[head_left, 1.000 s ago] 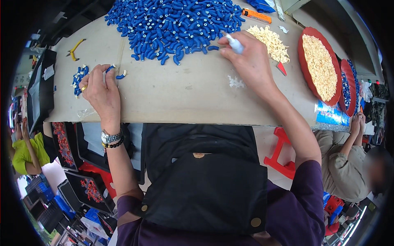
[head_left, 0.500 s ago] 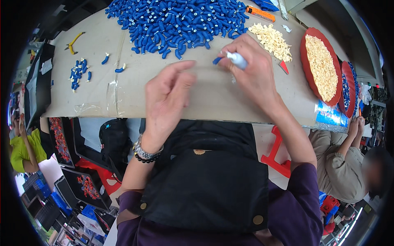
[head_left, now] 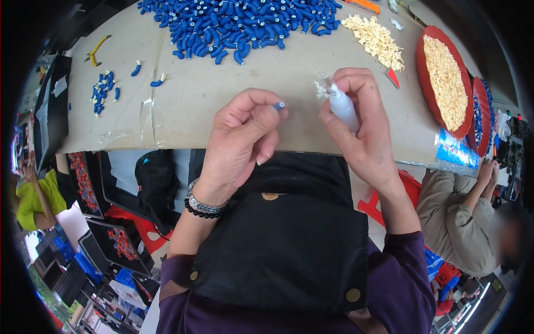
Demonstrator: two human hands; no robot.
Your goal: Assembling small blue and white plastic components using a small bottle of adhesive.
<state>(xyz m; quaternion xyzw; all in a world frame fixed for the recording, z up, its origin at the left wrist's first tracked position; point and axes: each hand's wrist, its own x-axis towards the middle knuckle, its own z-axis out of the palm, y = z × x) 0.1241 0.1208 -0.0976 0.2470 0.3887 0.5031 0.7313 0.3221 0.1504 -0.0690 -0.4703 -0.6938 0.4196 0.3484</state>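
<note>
Between the thumb and forefinger of my left hand (head_left: 236, 139) is a small curved blue piece (head_left: 278, 106), its pale end facing right. My right hand (head_left: 367, 125) grips a small white squeeze bottle (head_left: 344, 109), tilted with its nozzle up and to the left. Whitish crusty matter clings around that nozzle. The two hands are apart above the table's near edge. Beyond them lies a big pile of curved blue pieces (head_left: 233, 30). A heap of small cream-coloured pieces (head_left: 375, 42) is past my right hand.
A red dish (head_left: 421, 67) of cream pieces stands at right, beside another red dish (head_left: 483, 119). At left are a cluster of cream-tipped blue pieces (head_left: 104, 89) and a yellow-handled tool (head_left: 97, 49). A red triangular piece (head_left: 393, 78) lies near the heap. A seated person (head_left: 461, 222) is at right.
My right hand has come nearer with the bottle, turning its nozzle upward. The blue piece has passed from my right hand to my left, which was empty and has closed on it.
</note>
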